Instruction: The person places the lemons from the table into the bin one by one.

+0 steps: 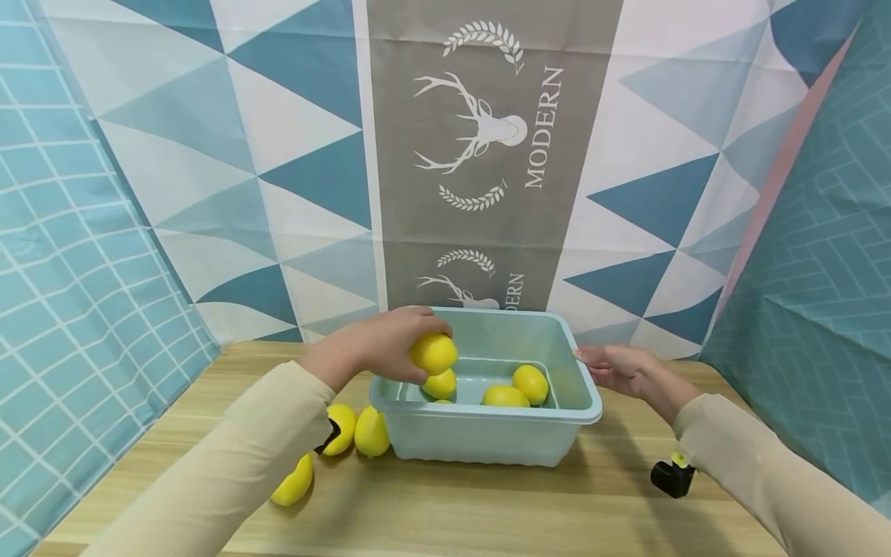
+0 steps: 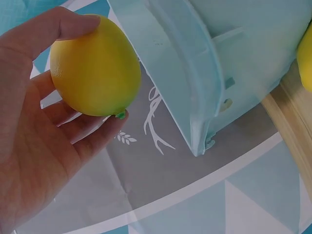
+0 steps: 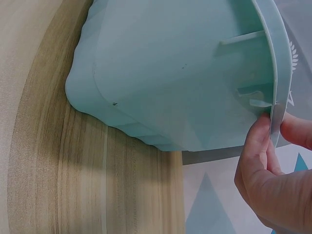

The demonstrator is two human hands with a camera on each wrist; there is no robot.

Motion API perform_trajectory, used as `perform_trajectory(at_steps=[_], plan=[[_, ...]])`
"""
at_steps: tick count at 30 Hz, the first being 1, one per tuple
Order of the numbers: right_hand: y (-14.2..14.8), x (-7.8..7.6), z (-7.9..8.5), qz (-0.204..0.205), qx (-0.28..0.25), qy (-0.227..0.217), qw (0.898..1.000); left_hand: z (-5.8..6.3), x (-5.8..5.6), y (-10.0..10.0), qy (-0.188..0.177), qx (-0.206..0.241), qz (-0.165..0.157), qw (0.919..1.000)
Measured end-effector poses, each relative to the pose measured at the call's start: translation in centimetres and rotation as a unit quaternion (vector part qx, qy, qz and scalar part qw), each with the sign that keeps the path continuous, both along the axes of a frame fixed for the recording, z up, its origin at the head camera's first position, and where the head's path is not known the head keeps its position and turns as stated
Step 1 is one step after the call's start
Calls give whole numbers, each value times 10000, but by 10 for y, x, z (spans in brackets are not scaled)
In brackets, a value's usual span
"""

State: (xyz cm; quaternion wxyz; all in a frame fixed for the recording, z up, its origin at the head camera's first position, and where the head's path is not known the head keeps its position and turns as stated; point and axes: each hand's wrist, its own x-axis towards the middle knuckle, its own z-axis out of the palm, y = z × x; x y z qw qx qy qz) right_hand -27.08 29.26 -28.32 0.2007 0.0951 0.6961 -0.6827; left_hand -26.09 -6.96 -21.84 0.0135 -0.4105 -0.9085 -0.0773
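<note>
A yellow lemon (image 2: 95, 68) with a small green tip is held between the thumb and fingers of my left hand (image 1: 390, 340). That hand is over the left side of a pale blue plastic basin (image 1: 480, 437). Inside the basin lie several more lemons, among them one lemon (image 1: 531, 384) toward the right and another lemon (image 1: 506, 396) near the front wall. My right hand (image 1: 619, 371) pinches the basin's right rim, thumb on one side and fingers beneath, as the right wrist view (image 3: 263, 170) shows.
Left of the basin, a lemon (image 1: 372, 432), a second lemon (image 1: 339, 429) and a third lemon (image 1: 292, 483) lie on the wooden table (image 1: 445, 510), partly behind the left sleeve. A patterned cloth (image 1: 487, 155) hangs close behind the basin.
</note>
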Motion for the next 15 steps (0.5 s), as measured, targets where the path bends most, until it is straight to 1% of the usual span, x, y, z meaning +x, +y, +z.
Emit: perform_trajectory(at_steps=[7,10,15], plan=[[0,0,-1,-53,-105,-33,9999,3,-8,10,-164,-172,71,9997],[1,0,-1,1,-161,1,9999,4,-11,14,-148,-282,54,9995],[3,0,-2,147,-186,45,9997,6,-17,21,-103,-474,133,9987]])
